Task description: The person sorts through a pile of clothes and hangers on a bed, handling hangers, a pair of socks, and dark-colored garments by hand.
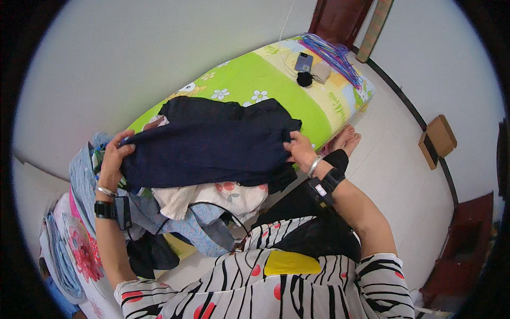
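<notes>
A dark navy garment is stretched sideways between my two hands, above the bed and a heap of clothes. My left hand pinches its left end. My right hand grips the opposite end near the bed's edge. Behind it lies a black garment on the green bedsheet. Below its lower edge, a white cloth with red fruit prints and a light blue floral garment show. Grey-blue clothing is piled beside my left hand.
At the bed's far end lie several plastic hangers, a phone, a black item and a beige cloth. Folded jeans rest at lower left. An open cardboard box sits by the right wall.
</notes>
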Action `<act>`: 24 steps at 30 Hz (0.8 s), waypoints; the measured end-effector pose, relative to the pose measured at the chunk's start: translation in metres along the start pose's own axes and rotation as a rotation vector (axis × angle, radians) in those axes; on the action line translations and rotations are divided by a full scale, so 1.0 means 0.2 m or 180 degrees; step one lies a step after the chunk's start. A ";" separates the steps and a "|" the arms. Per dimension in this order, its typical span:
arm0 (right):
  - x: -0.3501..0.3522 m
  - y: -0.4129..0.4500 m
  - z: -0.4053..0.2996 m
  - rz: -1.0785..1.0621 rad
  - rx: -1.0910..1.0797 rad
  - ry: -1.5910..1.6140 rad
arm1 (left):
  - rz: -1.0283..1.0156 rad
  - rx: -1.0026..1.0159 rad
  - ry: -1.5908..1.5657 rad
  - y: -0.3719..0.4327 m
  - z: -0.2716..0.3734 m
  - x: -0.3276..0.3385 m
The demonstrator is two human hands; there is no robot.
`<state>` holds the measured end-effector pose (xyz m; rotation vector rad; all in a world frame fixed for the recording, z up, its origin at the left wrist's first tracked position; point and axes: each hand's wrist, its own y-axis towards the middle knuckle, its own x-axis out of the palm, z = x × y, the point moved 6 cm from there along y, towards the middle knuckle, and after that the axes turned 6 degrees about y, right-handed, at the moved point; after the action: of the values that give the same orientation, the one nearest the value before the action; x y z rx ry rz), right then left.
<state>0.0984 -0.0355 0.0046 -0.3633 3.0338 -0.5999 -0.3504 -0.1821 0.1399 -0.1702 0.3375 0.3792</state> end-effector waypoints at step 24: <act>-0.05 -0.02 -0.07 0.0061 -0.1472 -0.1708 | 0.0721 0.0769 0.0170 -0.16 0.08 -0.09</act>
<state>0.1080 -0.0312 0.0199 -0.4206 2.6072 0.1929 -0.3486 -0.2133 0.1651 0.0959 0.4538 0.5543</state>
